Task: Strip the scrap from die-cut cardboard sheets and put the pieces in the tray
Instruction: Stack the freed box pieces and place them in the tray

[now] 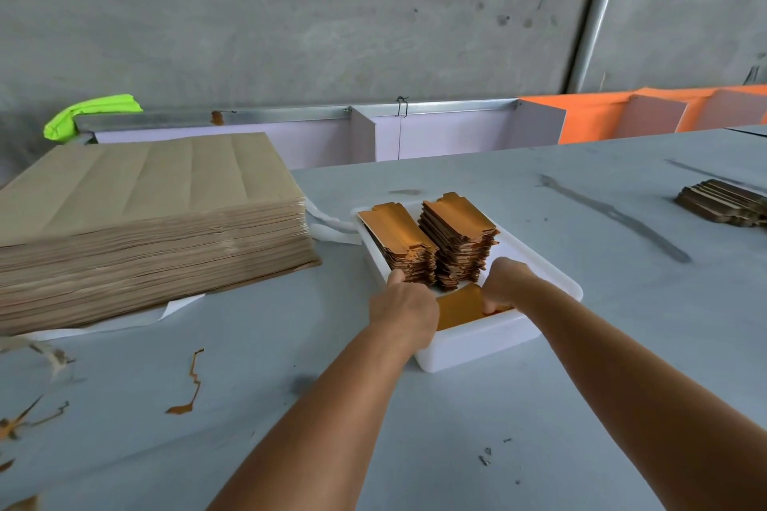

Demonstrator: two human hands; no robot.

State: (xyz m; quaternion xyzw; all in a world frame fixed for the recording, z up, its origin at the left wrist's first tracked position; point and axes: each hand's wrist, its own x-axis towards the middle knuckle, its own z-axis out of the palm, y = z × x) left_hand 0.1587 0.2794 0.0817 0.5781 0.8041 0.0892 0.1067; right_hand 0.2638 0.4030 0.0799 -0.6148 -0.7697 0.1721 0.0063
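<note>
You gripped die-cut pieces [458, 305] with both hands, left hand [404, 305] and right hand [504, 282], low in white tray [469, 348]; long axis spanned grip to grip, stacks [436, 239] just beyond.

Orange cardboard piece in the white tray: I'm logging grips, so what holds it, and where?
Both hands hold the flat orange die-cut cardboard piece: left hand at its left end, right hand at its right end, inside the white plastic tray.
</note>
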